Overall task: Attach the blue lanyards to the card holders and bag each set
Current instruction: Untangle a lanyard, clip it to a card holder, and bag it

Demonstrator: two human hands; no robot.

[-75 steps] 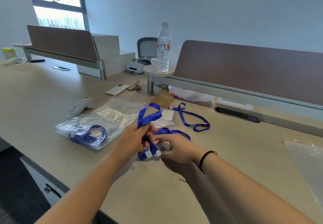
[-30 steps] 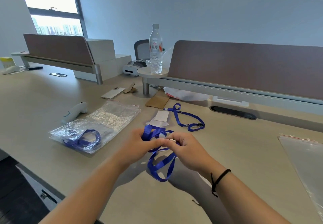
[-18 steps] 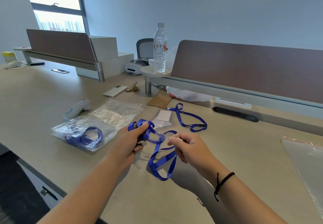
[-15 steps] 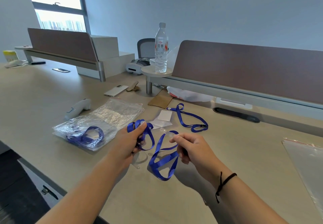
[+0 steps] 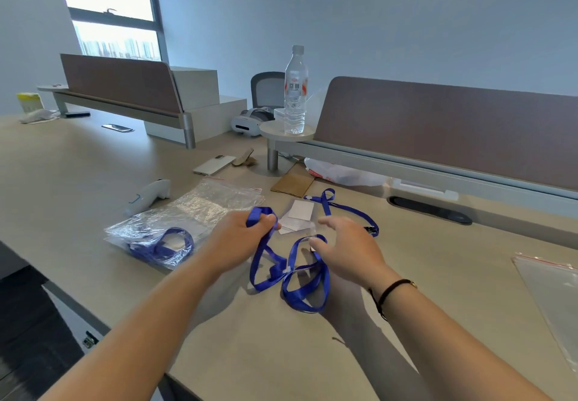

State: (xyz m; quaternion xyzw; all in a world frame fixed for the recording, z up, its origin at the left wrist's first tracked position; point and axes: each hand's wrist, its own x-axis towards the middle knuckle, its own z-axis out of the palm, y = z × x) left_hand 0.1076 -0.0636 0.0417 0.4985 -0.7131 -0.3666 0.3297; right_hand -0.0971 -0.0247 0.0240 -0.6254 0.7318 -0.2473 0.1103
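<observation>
Left hand (image 5: 239,238) grips the blue lanyard (image 5: 289,275) (loops sagging onto the desk (image 5: 78,175)); right hand (image 5: 347,250) hovers spread.

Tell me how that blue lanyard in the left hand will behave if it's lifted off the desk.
Probably floppy: the blue lanyard sags from the left hand into crossed loops on the desk. Likely light, since a loose grip on one bunch holds it. Its loops may tangle or snag, as they already overlap.
</observation>
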